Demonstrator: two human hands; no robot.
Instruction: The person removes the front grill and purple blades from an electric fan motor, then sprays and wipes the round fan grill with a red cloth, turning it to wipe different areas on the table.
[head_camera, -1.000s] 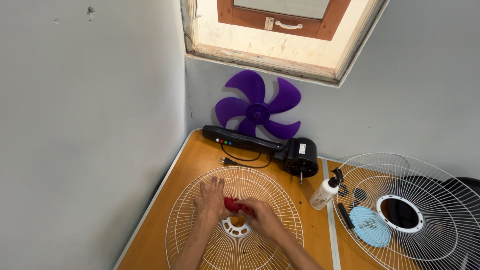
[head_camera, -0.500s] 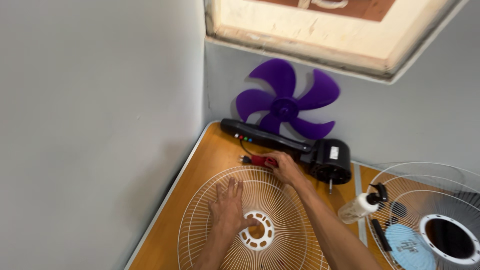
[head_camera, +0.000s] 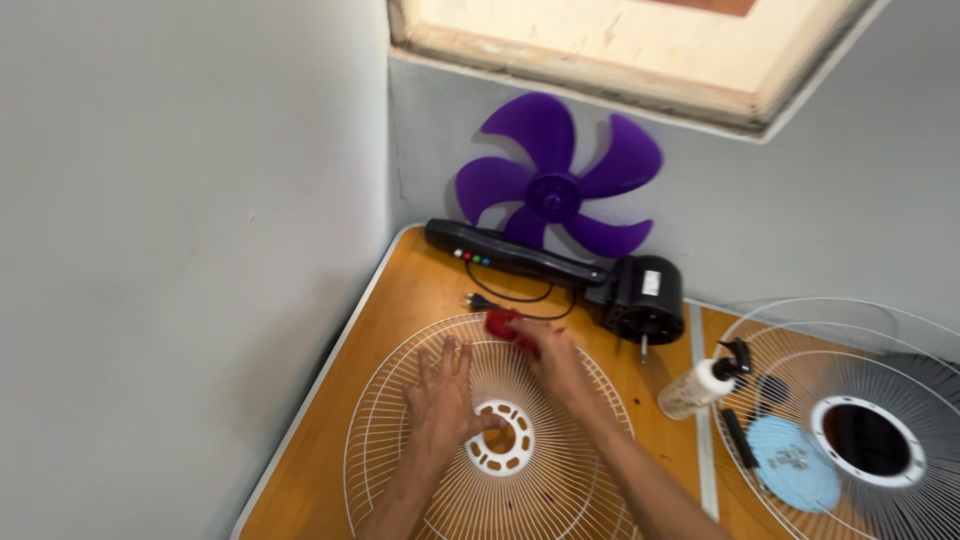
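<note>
Both hands on white fan grille (head_camera: 400, 470), orange tabletop (head_camera: 420, 290).
Left hand (head_camera: 445, 400) fingers spread flat (thumb by hub); right hand (head_camera: 550, 355) fingers pinching red cloth (head_camera: 503, 325) at rim.

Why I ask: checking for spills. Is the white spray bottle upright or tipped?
Tipped: the spray bottle lies slanted on the table, nozzle up-right.

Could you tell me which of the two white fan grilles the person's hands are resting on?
The left grille, lying flat on the table near the wall corner. Left hand presses it; right hand holds a red cloth at its rim. The right grille is untouched.
</note>
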